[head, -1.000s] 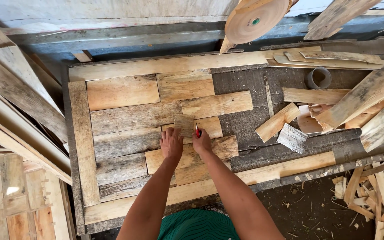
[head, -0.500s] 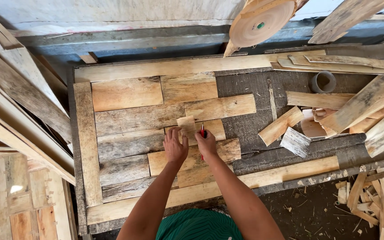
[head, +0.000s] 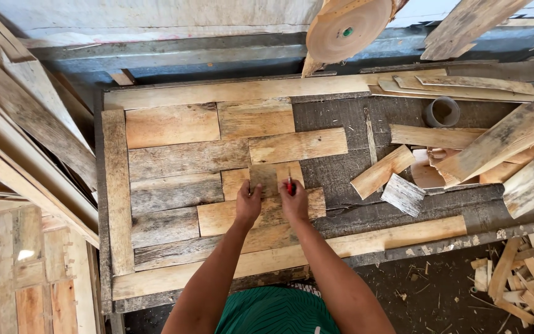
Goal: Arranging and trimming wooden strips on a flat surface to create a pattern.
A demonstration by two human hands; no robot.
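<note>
Wood offcut (head: pixel 263 179), small & greyish, sits at frame centre on the plank panel (head: pixel 174 162), upright edge-to-edge betw. both hands. Left hand (head: pixel 248 205): fingers narrow, pinching offcut's left edge. Right hand (head: pixel 294 201): fingers closed round a red pencil (head: pixel 290 184), tip pointing up, just beside offcut's right edge. Panel = mixed pale/grey boards laid in rows inside a pale frame, covering left-centre of the dark surface (head: pixel 353 167). Right of centre: short loose boards (head: pixel 383 171), a grey striped scrap (head: pixel 403 194), a dark tape roll (head: pixel 442 112) at upper right. Round wooden disc (head: pixel 348 28) at top centre. Long planks (head: pixel 20 130) lean at left edge. Chips (head: pixel 520 272) on floor, lower right.
</note>
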